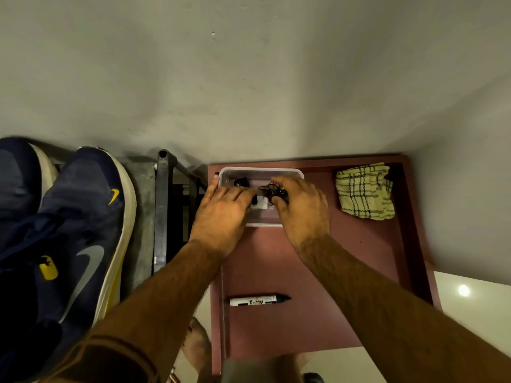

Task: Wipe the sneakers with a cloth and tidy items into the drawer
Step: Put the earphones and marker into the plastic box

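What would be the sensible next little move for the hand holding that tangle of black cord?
Probably lower and release it. The right hand pinches the black cord just above the clear container in the open drawer, while the left hand rests on the container's near edge.

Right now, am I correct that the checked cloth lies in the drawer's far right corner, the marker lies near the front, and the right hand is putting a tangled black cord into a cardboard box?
Not quite: in the head view the right hand holds the tangled black cord over a clear plastic container, not a cardboard box. The checked cloth and marker lie in the drawer as you describe.
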